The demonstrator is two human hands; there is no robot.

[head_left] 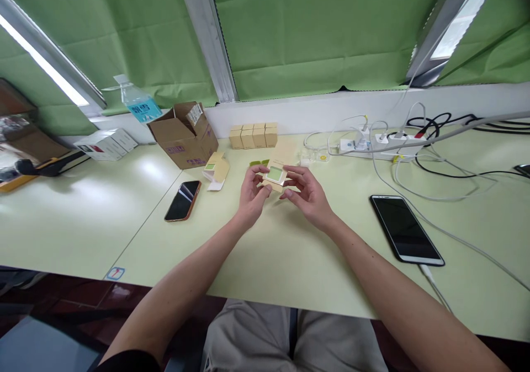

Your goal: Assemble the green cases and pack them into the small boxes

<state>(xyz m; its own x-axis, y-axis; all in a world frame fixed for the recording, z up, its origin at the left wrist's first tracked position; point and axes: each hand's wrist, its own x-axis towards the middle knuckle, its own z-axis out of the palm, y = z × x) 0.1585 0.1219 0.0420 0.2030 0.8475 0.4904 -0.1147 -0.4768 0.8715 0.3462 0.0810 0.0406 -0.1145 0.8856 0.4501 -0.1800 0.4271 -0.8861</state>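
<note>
Both hands hold a small tan cardboard box [278, 159] with a green and white panel on it, a little above the table. At its left edge, my left hand [252, 192] grips it between thumb and fingers. My right hand [307, 196] has its fingertips closed on the right side. A tan flap sticks out towards me at the lower end. Behind the hands lie small green pieces [259, 163], partly covered. Left of them stands another tan box [216, 168], opened, with a white flap folded out.
Several closed tan boxes [253, 136] line the back wall beside an open brown carton [184, 134]. A dark phone [183, 201] lies at left; a larger phone [406, 229] on a cable lies at right. A power strip [381, 144] with tangled cords fills the back right.
</note>
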